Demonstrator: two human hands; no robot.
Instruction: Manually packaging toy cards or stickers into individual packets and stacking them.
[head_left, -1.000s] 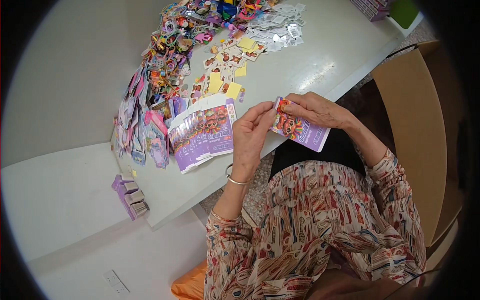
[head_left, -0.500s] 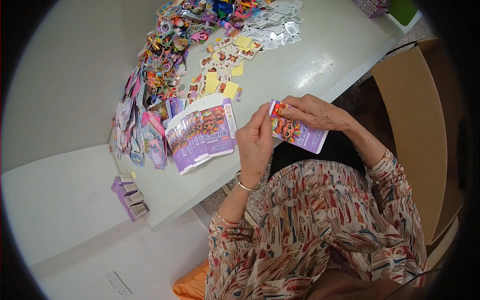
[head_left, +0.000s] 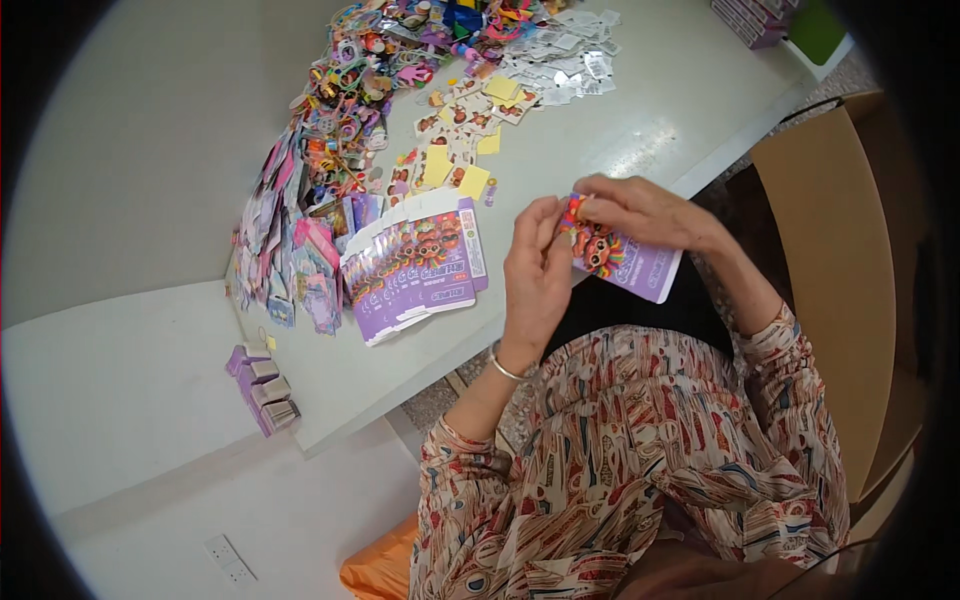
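Note:
Over the table's front edge, a flat purple carton (head_left: pixel 645 270) with a cartoon character print is held between my two hands. My right hand (head_left: pixel 650 215) grips its upper edge, thumb lying across the printed face. At its left end, the curled fingers of my left hand (head_left: pixel 537 280) close on the corner; their tips are partly hidden. To the left, a fanned stack of the same flat purple cartons (head_left: pixel 415 270) with white flaps lies on the table.
A heap of small colourful trinkets (head_left: pixel 345 110) runs along the table's back left, beside packaged pieces (head_left: pixel 290 240). Picture cards and yellow slips (head_left: pixel 437 165) and white sachets (head_left: pixel 570 60) lie farther back. A cardboard box (head_left: pixel 820 240) stands at right; small purple boxes (head_left: pixel 262 388) sit at left.
Both hands and the carton appear slightly farther right in view, as does the table. My left fingers have shifted on the carton's end, and my right hand looks a little blurred.

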